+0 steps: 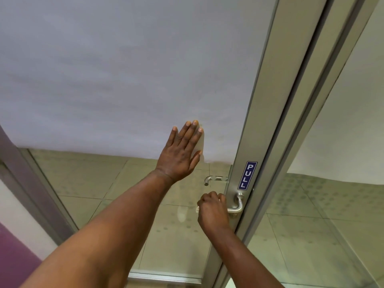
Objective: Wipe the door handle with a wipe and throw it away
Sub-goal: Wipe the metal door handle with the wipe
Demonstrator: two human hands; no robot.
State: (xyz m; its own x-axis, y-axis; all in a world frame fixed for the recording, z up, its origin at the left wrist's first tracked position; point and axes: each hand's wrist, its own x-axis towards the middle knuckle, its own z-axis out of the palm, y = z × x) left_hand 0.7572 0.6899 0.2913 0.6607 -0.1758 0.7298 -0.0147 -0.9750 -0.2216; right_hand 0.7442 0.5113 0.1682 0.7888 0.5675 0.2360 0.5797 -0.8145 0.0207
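A steel lever handle (235, 206) on a glass door (124, 80) is being wiped, the right hand (212, 210) curled closed around the lever's free end with only a sliver of white wipe (197, 208) showing at the outer edge of the fist. The wipe appears bunched inside the grip, between palm and metal; how much of it wraps the bar cannot be told. Just past the knuckles the handle bends and runs back to its mount on the aluminium door stile (249, 142), directly below a blue "PULL" sign (247, 175). The handle looks rigid and smooth, likely slippery under a damp wipe, so it probably wants a full wrap-around hold sliding along the bar rather than a fingertip pinch; the wipe itself looks thin, soft and light, easily crumpled, and is best kept balled in the palm for carrying to a bin, none of which is in view. Above and outward from the grip, the left hand (182, 150) lies flat and open on the frosted part of the glass, fingers spread, holding nothing, seemingly bracing the door. Through the clear lower pane, the matching handle (214, 179) on the far side shows just above the fist, with a tiled floor (83, 179) beyond.
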